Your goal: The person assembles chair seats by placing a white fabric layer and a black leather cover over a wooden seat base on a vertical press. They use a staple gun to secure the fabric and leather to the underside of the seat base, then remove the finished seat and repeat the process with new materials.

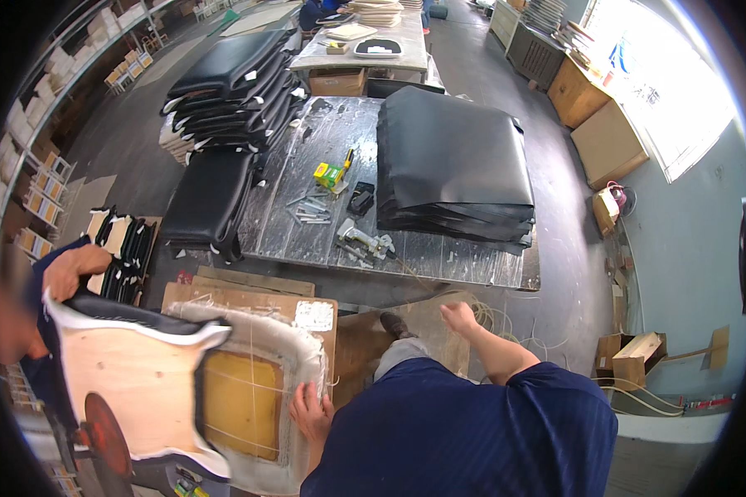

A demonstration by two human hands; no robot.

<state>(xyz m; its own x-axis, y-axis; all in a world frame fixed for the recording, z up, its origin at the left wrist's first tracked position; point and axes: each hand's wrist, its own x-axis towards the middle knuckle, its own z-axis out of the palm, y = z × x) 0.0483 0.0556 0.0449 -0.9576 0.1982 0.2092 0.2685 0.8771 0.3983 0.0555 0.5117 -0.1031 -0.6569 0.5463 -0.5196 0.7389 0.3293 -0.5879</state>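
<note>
My left hand (311,412) lies with fingers apart on the pale padded rim (310,352) of a form on a wooden workbench. A yellow panel (242,406) fills the form's middle. My right hand (458,317) is out to the right over the floor, fingers curled, nothing visible in it. At the left, a co-worker's hand (75,269) is at the upper edge of a chair seat (128,381). The seat shows its bare wooden underside, edged with white and black cover material, and overlaps the form's left part. A dark red disc (108,432) stands in front of the seat.
Ahead, a worn table (307,240) carries a stack of black leather-like sheets (452,161), a staple gun (363,240), staple strips (311,209) and a yellow-green box (329,175). Black upholstered seats (228,74) are piled left of it. Loose hoses (506,319) lie on the floor at right.
</note>
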